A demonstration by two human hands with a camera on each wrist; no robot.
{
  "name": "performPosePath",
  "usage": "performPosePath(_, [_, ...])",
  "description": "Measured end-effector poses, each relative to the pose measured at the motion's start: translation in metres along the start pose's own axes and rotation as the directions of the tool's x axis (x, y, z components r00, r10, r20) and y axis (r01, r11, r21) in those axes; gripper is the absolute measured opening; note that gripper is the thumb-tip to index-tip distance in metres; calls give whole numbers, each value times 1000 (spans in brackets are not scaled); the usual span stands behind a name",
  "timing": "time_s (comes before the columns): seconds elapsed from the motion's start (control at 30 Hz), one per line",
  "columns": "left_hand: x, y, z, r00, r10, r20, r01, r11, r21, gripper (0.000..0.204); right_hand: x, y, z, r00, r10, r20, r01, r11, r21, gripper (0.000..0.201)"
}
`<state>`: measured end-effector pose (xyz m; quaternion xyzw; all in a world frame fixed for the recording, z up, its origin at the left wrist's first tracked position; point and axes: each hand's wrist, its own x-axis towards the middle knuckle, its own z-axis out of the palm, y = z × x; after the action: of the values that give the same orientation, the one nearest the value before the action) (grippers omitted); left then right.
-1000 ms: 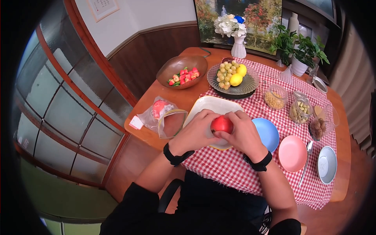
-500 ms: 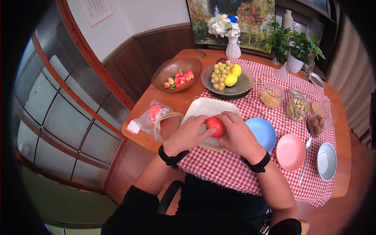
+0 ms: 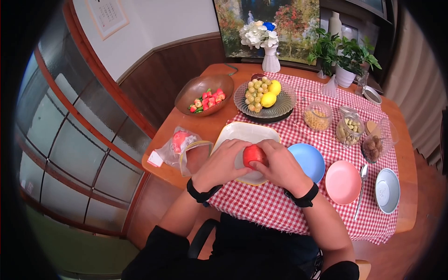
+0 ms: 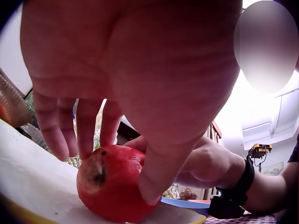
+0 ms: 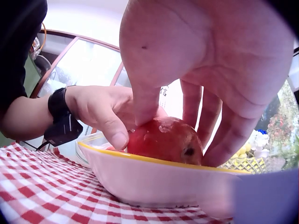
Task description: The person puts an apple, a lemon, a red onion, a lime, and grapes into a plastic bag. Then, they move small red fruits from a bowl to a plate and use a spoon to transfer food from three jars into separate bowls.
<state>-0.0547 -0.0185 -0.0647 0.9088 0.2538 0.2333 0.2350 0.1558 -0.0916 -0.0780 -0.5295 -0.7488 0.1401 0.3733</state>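
Note:
A round red fruit (image 3: 253, 155) with a brown, dark-pitted patch on its skin is between my two hands. My left hand (image 3: 223, 161) grips it from the left; in the left wrist view the thumb lies on the fruit (image 4: 117, 191), fingers on its far side. From the right, my right hand (image 3: 282, 164) holds it with thumb and curled fingers, as the right wrist view shows. Both hands are low over a white, yellow-rimmed dish (image 3: 245, 131), and the fruit overlaps its rim in both wrist views.
Left of the dish lies an unsealed plastic bag (image 3: 196, 154) with something red inside. A blue plate (image 3: 308, 162), a pink plate (image 3: 343, 183), a spoon (image 3: 360, 191) and a grey bowl (image 3: 387, 191) stand right. Behind are a fruit plate (image 3: 285, 103) and a brown bowl (image 3: 182, 95).
Between my hands the fruit has been turned about, and my fingers have shifted on it. The hands stay over the dish, while the head view has swung slightly.

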Motion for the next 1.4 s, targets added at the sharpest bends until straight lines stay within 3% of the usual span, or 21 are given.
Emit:
performPosePath(0.23, [-1,-8,3,998,-56,1,56,998,36,63,-2,-4,-1,1000,-11,-26,11,1000,-11,52])
performPosePath(0.4, [-2,-5,-3,993,-107,39,106,994,27,63,-2,-2,-3,996,-85,37,87,994,-65,64])
performPosePath(0.53, [-4,-15,-1,973,-201,116,199,980,26,64,-3,-8,-5,999,-7,37,7,1000,-1,64])
performPosePath(0.6, [-5,-15,0,989,-136,57,134,990,40,64,-1,-11,-8,980,143,136,-147,989,16,59])
performPosePath(0.73, [-3,-4,-9,999,41,-15,-40,998,55,65,-1,-7,-6,992,59,113,-56,998,-33,55])
performPosePath(0.83, [0,-7,-8,994,105,11,-105,990,92,65,0,-10,-6,971,164,175,-155,986,-63,57])
performPosePath(0.9, [0,-9,-8,998,54,26,-56,995,83,63,-4,5,5,999,-50,6,50,992,-119,59])
performPosePath(1.07, [-3,-10,-5,997,-71,44,69,997,43,58,-2,-4,-4,996,-69,47,73,993,-92,62])
performPosePath(1.13, [-2,-9,-5,968,-217,127,219,976,-6,54,-2,-4,-3,995,-67,74,73,994,-83,61])
performPosePath(1.23, [-3,-8,-7,972,-193,131,193,981,10,52,-2,-6,-2,994,-87,60,91,994,-66,57])
performPosePath(1.27, [-3,-8,-6,973,-193,130,194,981,10,52,-1,-9,-5,997,-36,72,38,999,-34,55])
performPosePath(1.33, [-3,-10,-6,997,-75,29,75,997,22,48,-1,-11,-7,996,15,84,-14,1000,-4,54])
performPosePath(1.4, [-3,-10,-9,997,-71,21,71,998,1,50,-2,-11,-6,1000,24,8,-23,999,-27,51])
